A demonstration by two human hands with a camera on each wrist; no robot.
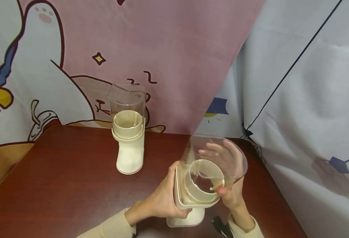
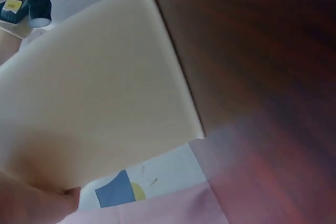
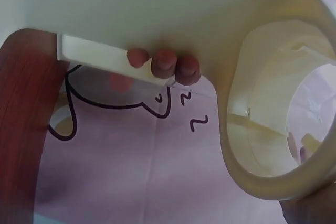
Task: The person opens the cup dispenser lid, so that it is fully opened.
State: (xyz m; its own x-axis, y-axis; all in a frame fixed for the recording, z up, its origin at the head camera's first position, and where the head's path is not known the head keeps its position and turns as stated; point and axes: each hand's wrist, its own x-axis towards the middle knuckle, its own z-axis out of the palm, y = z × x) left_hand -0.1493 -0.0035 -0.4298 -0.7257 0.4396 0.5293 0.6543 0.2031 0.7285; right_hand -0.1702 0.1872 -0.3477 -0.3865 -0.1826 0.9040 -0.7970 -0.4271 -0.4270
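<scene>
Near the table's front, a cream dispenser stand (image 1: pixel 178 188) with a round inner ring carries a clear plastic container (image 1: pixel 198 145), tilted toward the camera. My left hand (image 1: pixel 165 195) grips the stand from the left, thumb at the front. My right hand (image 1: pixel 235 165) reaches round the clear container from the right: its fingers show through the wall, and its thumb lies near the ring. In the right wrist view, fingertips (image 3: pixel 164 64) curl over an edge of the stand (image 3: pixel 121 19), beside its round opening. The stand's broad cream side (image 2: pixel 105 87) fills much of the left wrist view.
A second cream dispenser (image 1: pixel 129 152) with a clear container stands upright at the back, left of centre. The dark red table (image 1: pixel 73 185) meets a patterned curtain (image 1: pixel 162 49) behind and a pale curtain (image 1: pixel 305 99) at the right. A black wrist device (image 2: pixel 39 11) is on the right arm.
</scene>
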